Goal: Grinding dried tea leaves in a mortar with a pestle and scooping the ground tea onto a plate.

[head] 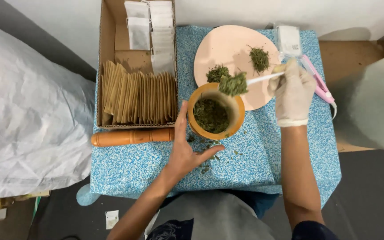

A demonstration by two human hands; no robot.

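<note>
The right hand [293, 92], in a pale glove, held a white spoon [263, 78] by its handle, its grip closed around it. The spoon carried a heap of dried green herb [233, 84], poised just above the rim of the wooden mortar [215, 114] at its 1 o'clock edge. The mortar stood near the middle of the blue speckled surface [254, 164] and was itself partly filled with the same chopped herb. The bare left hand [185, 151] steadied the mortar from its 8 o'clock side, thumb against the wall and fingers spread on the surface, holding nothing.

At 12 o'clock from the mortar lay a pink plate [227, 49] with two small piles of herb on it. A wooden pestle [132, 137] lay at the mortar's 9 o'clock, in front of a cardboard box [107, 66] of brown and white sachets. A pink tool [318, 82] lay at 3 o'clock of the plate.

Some flakes were scattered on the surface at the mortar's 6 o'clock, so spills seemed likely. To move the herb cleanly, it seemed best to keep the spoon level, carry it low over the plate, and keep the left hand bracing the mortar.
</note>
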